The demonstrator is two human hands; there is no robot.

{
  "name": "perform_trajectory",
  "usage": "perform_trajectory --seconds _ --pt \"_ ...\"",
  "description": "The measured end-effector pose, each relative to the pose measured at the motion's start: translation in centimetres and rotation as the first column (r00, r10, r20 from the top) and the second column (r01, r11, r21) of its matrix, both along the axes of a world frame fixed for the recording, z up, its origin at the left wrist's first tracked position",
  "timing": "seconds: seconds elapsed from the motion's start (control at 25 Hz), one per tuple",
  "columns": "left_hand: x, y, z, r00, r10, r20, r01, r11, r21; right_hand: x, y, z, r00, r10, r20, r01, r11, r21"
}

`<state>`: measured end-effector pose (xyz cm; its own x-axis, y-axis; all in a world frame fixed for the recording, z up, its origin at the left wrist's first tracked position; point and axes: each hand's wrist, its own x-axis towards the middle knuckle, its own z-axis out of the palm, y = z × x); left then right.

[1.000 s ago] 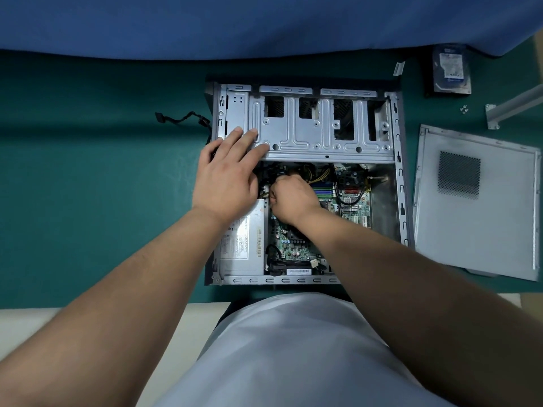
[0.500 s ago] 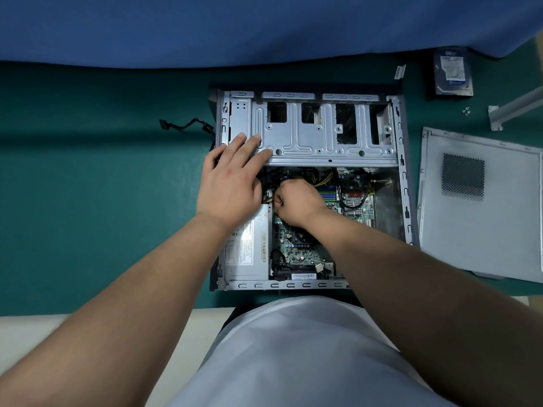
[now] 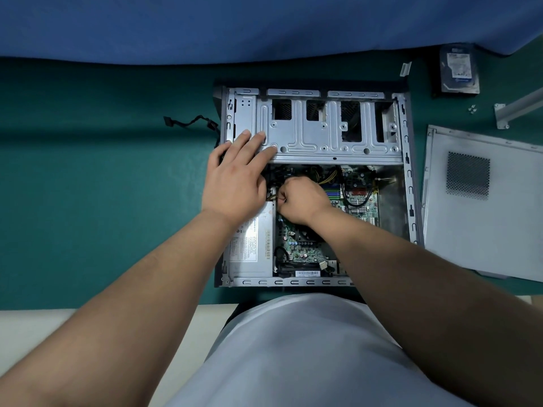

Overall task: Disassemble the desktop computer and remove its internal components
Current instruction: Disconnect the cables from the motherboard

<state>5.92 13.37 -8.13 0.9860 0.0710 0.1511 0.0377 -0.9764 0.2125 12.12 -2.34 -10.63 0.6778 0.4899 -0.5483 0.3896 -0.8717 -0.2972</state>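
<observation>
Head view is showing the open grey metal desktop computer case point(image 3: 407, 183) lying on the green table mat point(image 3: 102, 186). My left hand point(image 3: 235, 183) is resting with straight fingers on its silver drive cage point(image 3: 329, 136). My right hand point(image 3: 302, 201) is curling into a fist over the green motherboard point(image 3: 299, 248), beside the grey power supply point(image 3: 249, 251); whether it is gripping anything, I cannot tell.
</observation>
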Motion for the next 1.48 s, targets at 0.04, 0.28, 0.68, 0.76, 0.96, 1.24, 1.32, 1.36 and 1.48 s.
perform_trajectory --seconds 0.04,0.28,0.68,0.76,0.96,1.24,1.32,1.36,1.48 --pt "0.0 0.0 0.0 1.000 0.002 -0.003 -0.002 1.000 -0.002 0.2 -0.1 0.1 1.000 0.003 -0.005 -0.003 1.000 0.007" --pt "0.1 -0.1 0.0 1.000 -0.004 -0.005 0.004 1.000 -0.009 0.2 -0.5 0.6 1.000 0.019 -0.011 -0.018 0.994 0.110" --pt "0.1 -0.1 0.2 1.000 -0.009 -0.028 0.008 1.000 -0.022 -0.8 -4.4 4.3 0.998 0.029 -0.048 -0.012 0.949 0.316" --pt "0.1 -0.1 0.2 0.999 -0.012 -0.031 0.011 1.000 -0.029 -1.5 -4.2 4.9 0.985 0.158 -0.065 -0.137 0.957 0.255" --pt "-0.1 -0.2 0.3 0.998 -0.036 -0.046 0.035 0.999 -0.031 -3.0 -5.7 6.0 0.990 0.107 -0.095 -0.074 0.951 0.299" --pt "0.1 -0.3 0.0 0.997 -0.010 -0.080 0.006 0.998 -0.059 0.9 -16.9 9.1 0.880 -0.423 0.216 0.253 0.803 0.540" --pt "0.1 -1.2 0.6 0.994 0.039 -0.098 -0.045 0.997 -0.060 2.6 -21.0 8.8 0.716 -0.672 0.189 0.464 0.660 0.591" --pt "0.6 -2.1 1.1 0.992 0.058 -0.115 -0.065 0.996 -0.057 3.6 -22.7 8.1 0.650 -0.748 0.139 0.580 0.605 0.545" --pt "1.4 -5.3 1.6 0.973 0.019 -0.228 -0.034 0.998 -0.060 5.5 -25.8 3.4 0.615 -0.787 -0.045 0.785 0.608 0.118"
